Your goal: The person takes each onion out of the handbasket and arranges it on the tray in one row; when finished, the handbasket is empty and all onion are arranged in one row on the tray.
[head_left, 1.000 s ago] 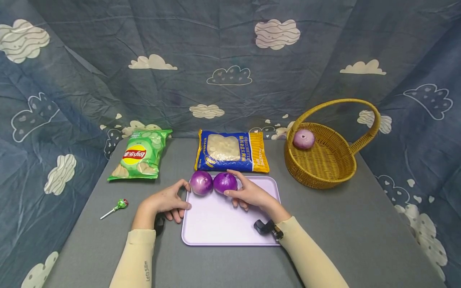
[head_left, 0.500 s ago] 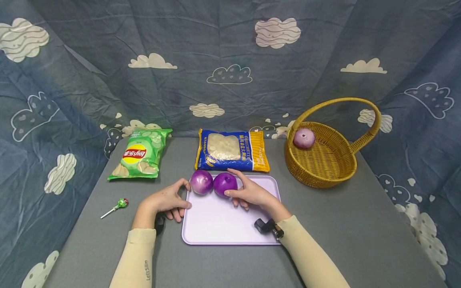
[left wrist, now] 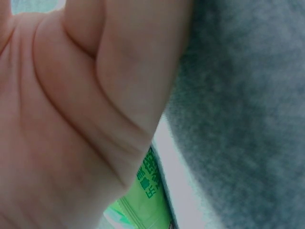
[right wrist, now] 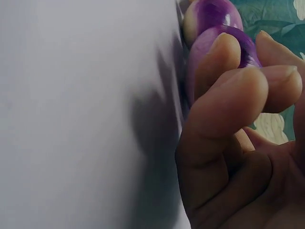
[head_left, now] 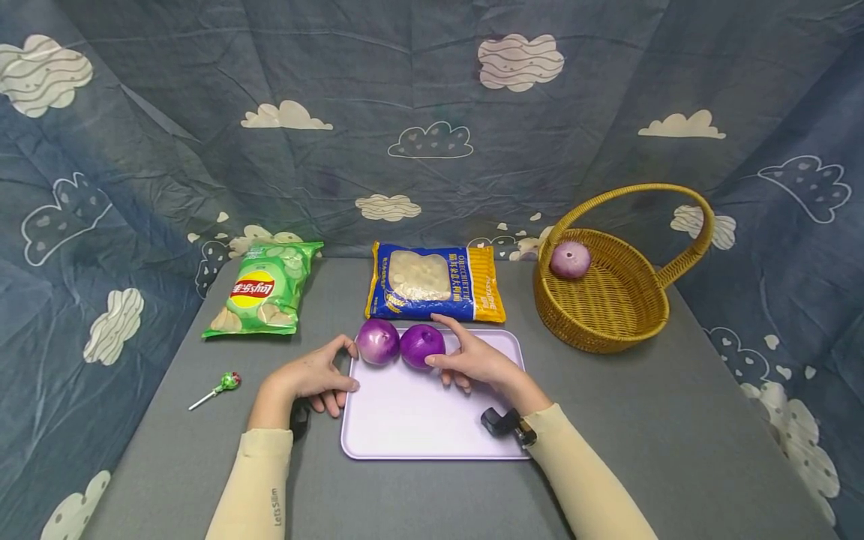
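Two purple onions lie side by side at the back left of a lilac tray (head_left: 432, 427). My left hand (head_left: 313, 375) rests at the tray's left edge, its thumb and bent index finger by the rim, close to the left onion (head_left: 378, 343). Its palm fills much of the left wrist view, where no onion shows. Over the tray, my right hand (head_left: 475, 360) is just right of the darker onion (head_left: 422, 346), its index finger and thumb spread apart. The thumb tip overlaps that onion in the head view; whether it touches is unclear. Its other fingers are bent.
Behind the tray lies a blue and yellow pasta bag (head_left: 435, 283). A green chip bag (head_left: 266, 289) and a lollipop (head_left: 223, 388) lie on the left. A wicker basket (head_left: 601, 337) with a tall handle stands back right, holding another onion (head_left: 570, 259).
My right hand has shifted slightly right, away from the darker onion. The left hand, both tray onions and the tray stay in place.
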Demonstrator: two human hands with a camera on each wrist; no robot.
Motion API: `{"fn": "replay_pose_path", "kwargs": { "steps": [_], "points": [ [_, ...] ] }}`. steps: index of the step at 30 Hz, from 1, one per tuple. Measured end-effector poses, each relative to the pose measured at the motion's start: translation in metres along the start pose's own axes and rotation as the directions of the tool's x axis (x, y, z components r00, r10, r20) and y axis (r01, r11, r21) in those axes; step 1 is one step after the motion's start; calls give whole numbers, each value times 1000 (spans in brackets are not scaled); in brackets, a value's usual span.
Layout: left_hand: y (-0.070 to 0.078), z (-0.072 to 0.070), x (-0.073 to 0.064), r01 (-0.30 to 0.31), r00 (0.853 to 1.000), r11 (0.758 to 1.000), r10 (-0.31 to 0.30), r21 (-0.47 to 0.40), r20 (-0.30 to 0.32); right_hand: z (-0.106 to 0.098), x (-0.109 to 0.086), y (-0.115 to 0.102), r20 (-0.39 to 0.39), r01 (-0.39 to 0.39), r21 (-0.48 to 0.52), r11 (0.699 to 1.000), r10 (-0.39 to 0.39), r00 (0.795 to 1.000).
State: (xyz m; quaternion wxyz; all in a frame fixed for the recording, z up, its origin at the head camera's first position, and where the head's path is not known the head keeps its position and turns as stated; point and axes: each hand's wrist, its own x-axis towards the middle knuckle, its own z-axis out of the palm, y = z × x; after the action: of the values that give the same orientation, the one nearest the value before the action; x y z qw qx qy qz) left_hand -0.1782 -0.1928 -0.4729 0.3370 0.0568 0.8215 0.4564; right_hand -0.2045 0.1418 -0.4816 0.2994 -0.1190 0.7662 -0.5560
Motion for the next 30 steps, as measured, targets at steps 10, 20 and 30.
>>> {"fn": "replay_pose_path", "kwargs": {
  "steps": [10,20,30],
  "points": [
    [1,0,0,1,1000,1000,-1,6,2,-27,-25,-25,-58,74,-13,997,-75,996],
    [0,0,0,5,1000,1000,-5,2,0,-64,-71,-58,-247,151,-32,988,-154,957],
    [1,0,0,4,1000,1000,-4,5,0,-117,-112,-71,-470,220,-31,975,-208,858]
  ]
}}
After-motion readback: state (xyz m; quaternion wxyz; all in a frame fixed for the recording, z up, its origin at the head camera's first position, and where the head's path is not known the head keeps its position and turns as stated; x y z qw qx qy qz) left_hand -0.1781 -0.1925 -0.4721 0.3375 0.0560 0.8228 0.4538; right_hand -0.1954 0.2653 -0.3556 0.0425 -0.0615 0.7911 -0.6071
